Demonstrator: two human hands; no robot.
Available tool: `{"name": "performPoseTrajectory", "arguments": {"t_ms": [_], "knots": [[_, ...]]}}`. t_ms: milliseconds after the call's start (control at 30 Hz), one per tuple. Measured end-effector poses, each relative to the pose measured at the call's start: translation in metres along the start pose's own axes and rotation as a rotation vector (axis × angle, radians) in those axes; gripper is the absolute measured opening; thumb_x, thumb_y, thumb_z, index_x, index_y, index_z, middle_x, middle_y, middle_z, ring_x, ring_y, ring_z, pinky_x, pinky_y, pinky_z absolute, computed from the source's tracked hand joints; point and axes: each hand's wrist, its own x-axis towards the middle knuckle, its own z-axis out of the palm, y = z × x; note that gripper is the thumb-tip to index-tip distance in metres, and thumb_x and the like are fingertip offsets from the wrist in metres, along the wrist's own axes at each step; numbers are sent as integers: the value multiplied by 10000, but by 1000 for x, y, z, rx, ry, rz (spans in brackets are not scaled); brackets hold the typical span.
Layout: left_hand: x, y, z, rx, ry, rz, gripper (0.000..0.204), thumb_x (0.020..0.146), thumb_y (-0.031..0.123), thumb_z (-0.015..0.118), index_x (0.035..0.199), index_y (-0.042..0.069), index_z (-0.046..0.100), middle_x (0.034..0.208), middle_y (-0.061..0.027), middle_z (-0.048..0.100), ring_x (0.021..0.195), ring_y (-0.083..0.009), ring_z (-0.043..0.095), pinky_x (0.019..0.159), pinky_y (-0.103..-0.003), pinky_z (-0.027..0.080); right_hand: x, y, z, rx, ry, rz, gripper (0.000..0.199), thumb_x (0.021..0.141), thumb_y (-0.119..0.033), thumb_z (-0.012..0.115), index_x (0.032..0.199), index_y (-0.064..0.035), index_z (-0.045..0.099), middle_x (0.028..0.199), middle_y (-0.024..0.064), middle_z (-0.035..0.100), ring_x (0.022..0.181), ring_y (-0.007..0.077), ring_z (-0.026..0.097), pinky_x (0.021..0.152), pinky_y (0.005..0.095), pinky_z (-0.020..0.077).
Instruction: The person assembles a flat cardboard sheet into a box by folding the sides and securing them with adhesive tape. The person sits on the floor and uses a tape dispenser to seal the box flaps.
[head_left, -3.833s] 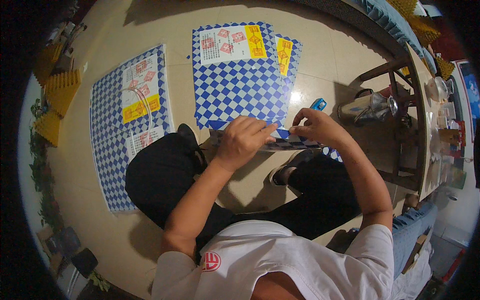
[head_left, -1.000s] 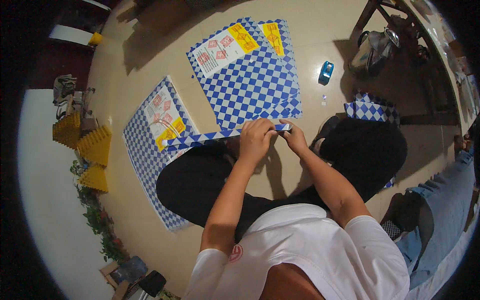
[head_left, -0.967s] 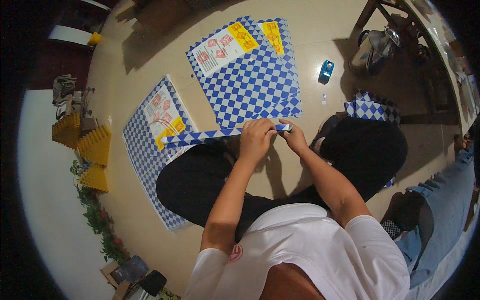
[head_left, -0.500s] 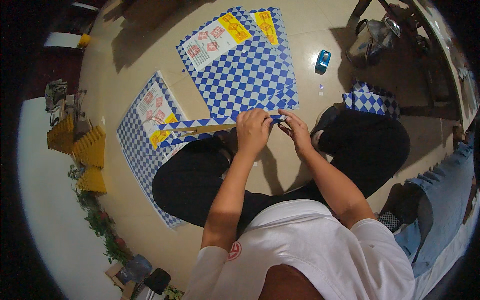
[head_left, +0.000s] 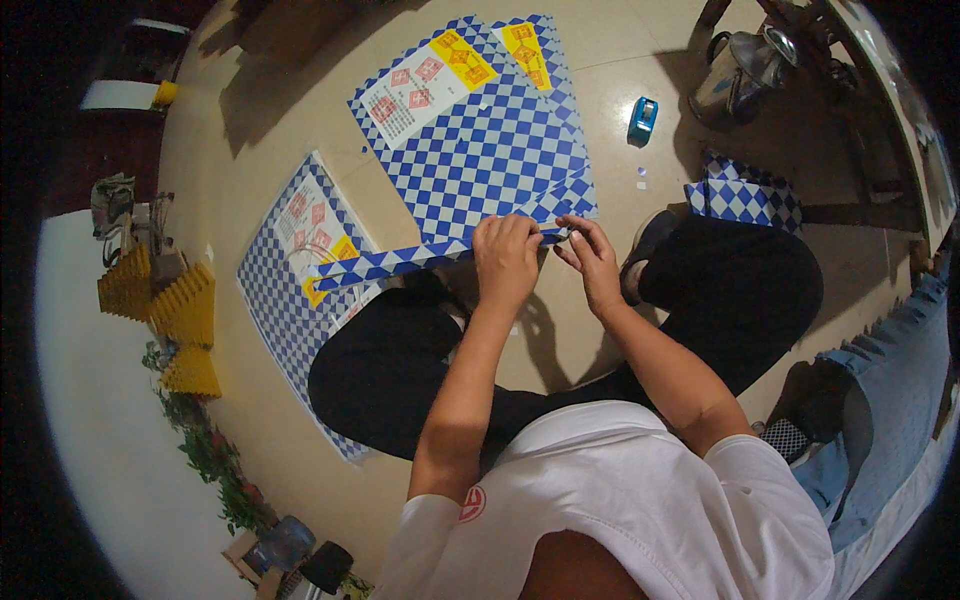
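Note:
A long folded strip of blue-and-white checkered paper [head_left: 400,261] stretches across in front of my knees, its free end reaching out to the left. My left hand [head_left: 507,260] is closed around the strip near its right end. At that right end, the thumb and fingers of my right hand [head_left: 592,265] grip the strip's tip, partly hiding it. Just beyond my hands lie overlapping sheets of the same checkered paper [head_left: 490,165], with white and yellow printed panels. Another checkered stack [head_left: 275,275] rests on the floor beside my left knee, partly under the strip's free end.
A blue tape dispenser [head_left: 643,122] stands on the tiled floor [head_left: 610,50] at the far right. Nearby are folded checkered pieces [head_left: 745,200] and a metal kettle [head_left: 740,80] by a wooden table leg. Yellow pleated pieces [head_left: 183,305] and plants line the left.
The strip's two long layers, spread apart at the left half second ago, now lie together as one narrow band. My right fingers have shifted slightly at the tip.

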Motion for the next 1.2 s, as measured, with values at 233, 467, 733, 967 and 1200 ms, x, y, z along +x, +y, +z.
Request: {"name": "performPoseTrajectory", "arguments": {"t_ms": [233, 467, 733, 967, 1200], "knots": [[-5, 5, -5, -73, -53, 51, 154, 853, 144, 729, 981, 86, 667, 1058, -69, 691, 1061, -304, 616, 1055, -476, 378, -3, 1, 1, 48, 32, 5, 282, 1052, -182, 523, 1316, -110, 588, 1349, 22, 616, 1216, 139, 557, 970, 335, 508], [-10, 5, 0, -65, 3, 85, 152, 814, 118, 770, 948, 78, 711, 1107, -67, 712, 1085, -299, 630, 1030, -465, 404, -1, -2, 0, 180, 94, 83, 215, 1069, -256, 539, 1215, -121, 620, 1292, 22, 641, 1205, 137, 568, 946, 340, 525], [-11, 8, -1, -19, 11, 106, 154, 816, 107, 770, 958, 79, 717, 1141, -71, 706, 1090, -302, 632, 1014, -453, 418, 4, -1, -1, 105, 61, 83, 204, 1068, -293, 545, 1158, -129, 626, 1229, 6, 658, 1184, 140, 582, 918, 349, 529], [-12, 9, -2, -9, -10, 130, 122, 867, 134, 726, 976, 80, 723, 1160, -77, 703, 1107, -310, 629, 1018, -465, 420, 3, -3, -2, 182, 83, 108, 154, 1049, -233, 578, 1123, -108, 629, 1204, 9, 668, 1144, 135, 598, 904, 339, 537], [-16, 12, -1, -11, -33, 130, 132, 926, 172, 678, 974, 55, 719, 1213, -95, 702, 1182, -311, 622, 1082, -496, 401, 18, -3, -16, 44, -5, 210, 143, 1015, -227, 621, 1075, -99, 640, 1100, 10, 663, 1042, 132, 606, 866, 339, 553]]}}
